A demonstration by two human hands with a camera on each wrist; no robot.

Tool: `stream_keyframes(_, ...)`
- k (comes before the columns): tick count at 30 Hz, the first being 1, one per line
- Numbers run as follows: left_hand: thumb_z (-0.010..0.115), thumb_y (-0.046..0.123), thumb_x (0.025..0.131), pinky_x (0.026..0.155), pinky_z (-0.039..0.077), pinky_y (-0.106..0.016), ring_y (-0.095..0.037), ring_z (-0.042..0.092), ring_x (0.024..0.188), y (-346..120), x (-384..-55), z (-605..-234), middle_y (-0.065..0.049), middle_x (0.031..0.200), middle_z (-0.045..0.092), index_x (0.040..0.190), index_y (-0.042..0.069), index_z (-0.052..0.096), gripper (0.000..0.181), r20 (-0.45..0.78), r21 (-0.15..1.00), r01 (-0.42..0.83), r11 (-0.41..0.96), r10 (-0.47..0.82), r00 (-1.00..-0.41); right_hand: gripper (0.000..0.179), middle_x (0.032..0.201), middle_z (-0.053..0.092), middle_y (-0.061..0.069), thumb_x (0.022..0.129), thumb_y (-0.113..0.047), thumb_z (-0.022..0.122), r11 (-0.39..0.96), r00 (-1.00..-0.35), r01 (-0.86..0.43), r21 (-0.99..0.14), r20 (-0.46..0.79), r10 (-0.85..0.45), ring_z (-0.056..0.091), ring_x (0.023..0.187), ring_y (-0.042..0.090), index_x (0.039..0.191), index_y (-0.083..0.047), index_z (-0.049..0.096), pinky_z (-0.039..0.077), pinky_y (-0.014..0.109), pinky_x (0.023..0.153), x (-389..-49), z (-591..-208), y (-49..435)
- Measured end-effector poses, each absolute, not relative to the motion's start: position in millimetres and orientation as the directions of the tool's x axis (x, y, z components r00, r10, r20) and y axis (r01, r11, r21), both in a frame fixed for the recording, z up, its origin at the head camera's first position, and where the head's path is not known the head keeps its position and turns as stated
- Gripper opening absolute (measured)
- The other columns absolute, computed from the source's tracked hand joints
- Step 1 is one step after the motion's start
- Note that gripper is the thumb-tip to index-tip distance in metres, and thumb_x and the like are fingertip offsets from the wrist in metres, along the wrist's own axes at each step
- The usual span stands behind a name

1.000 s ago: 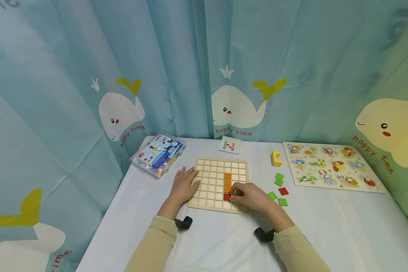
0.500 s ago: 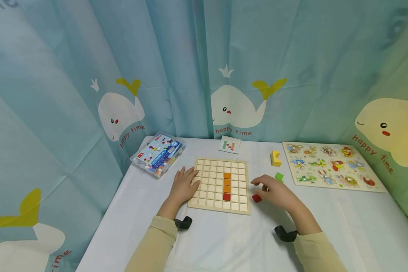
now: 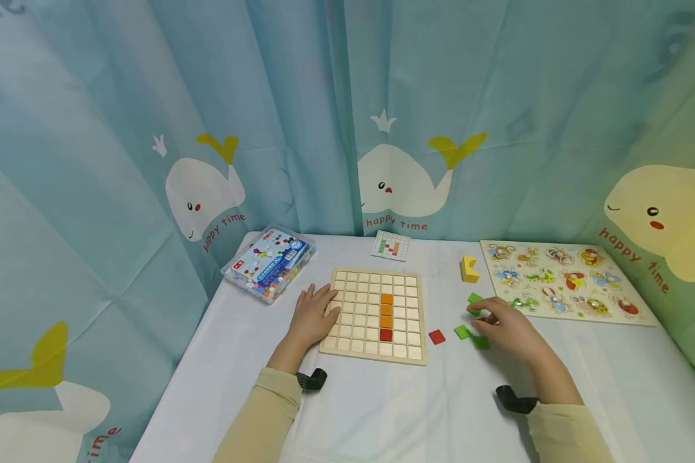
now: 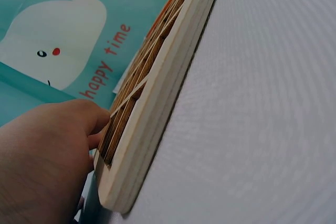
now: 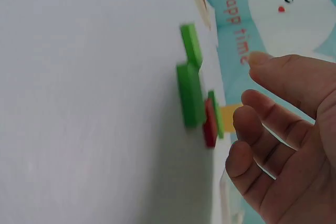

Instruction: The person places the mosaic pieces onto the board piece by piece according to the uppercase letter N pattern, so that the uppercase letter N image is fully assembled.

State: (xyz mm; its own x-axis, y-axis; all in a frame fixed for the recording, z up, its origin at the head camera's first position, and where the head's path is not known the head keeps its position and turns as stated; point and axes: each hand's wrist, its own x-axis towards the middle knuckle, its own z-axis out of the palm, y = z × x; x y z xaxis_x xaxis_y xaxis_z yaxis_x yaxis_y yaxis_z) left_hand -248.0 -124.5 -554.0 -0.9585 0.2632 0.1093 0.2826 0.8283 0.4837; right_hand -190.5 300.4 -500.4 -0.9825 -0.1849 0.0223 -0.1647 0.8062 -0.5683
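A wooden grid board [image 3: 350, 347] lies on the table, with a column of orange tiles [image 3: 387, 310] and a red tile [image 3: 386, 335] at its near end set in its cells. My left hand [image 3: 314, 315] rests on the board's left edge, fingers extended. To the right, my right hand [image 3: 512, 328] hovers over loose green tiles [image 3: 462, 332], thumb and fingers apart and nothing between them. The right wrist view shows this hand [image 5: 289, 129] beside the green tiles [image 5: 190, 95], with a red tile [image 5: 210, 124] behind them. Another red tile [image 3: 437, 337] lies beside the board's right edge.
A small pattern card [image 3: 391, 245] lies behind the board. At back left is a clear plastic box [image 3: 269, 262] of colourful pieces. A yellow block [image 3: 470, 270] and an insect puzzle board [image 3: 567, 280] stand at right. A whale-print curtain [image 3: 307, 128] closes off the back.
My right hand has left the board and moved right to the loose tiles. A red tile now lies nearer the board's right edge. My left hand has stayed put.
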Motion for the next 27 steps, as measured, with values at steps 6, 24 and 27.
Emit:
stream_keyframes(6, 0.051, 0.040, 0.100, 0.126, 0.009, -0.054, -0.040, 0.019, 0.151, -124.6, -248.0, -554.7, -0.007, 0.156, 0.041, 0.145, 0.016, 0.051, 0.050, 0.108, 0.487, 0.279, 0.827, 0.260, -0.960, 0.032, 0.123, 0.062, 0.015, 0.093, -0.020, 0.068, 0.813, -0.986, -0.136, -0.566, -0.002, -0.166, 0.058, 0.092, 0.020, 0.123, -0.008, 0.065, 0.048, 0.031, 0.074, -190.5, -507.7, 313.1)
stream_keyframes(24, 0.051, 0.039, 0.100, 0.125, 0.008, -0.054, -0.040, 0.019, 0.151, -124.5, -249.4, -554.2, -0.007, 0.157, 0.041, 0.144, 0.016, 0.052, 0.050, 0.095, 0.495, 0.269, 0.826, 0.256, -0.962, 0.033, 0.117, 0.063, 0.012, 0.090, -0.022, 0.073, 0.829, -0.985, -0.114, -0.548, -0.046, -0.165, 0.057, 0.099, 0.025, 0.120, -0.010, 0.067, 0.048, 0.040, 0.081, -190.4, -518.4, 321.8)
stream_keyframes(27, 0.050, 0.039, 0.100, 0.125, 0.009, -0.054, -0.040, 0.019, 0.152, -124.4, -249.1, -554.0, -0.007, 0.157, 0.041, 0.145, 0.016, 0.051, 0.050, 0.095, 0.491, 0.271, 0.828, 0.258, -0.961, 0.031, 0.117, 0.062, 0.013, 0.089, -0.021, 0.073, 0.828, -0.985, -0.115, -0.548, -0.044, -0.166, 0.057, 0.100, 0.025, 0.118, -0.010, 0.068, 0.049, 0.042, 0.082, -190.4, -518.6, 321.2)
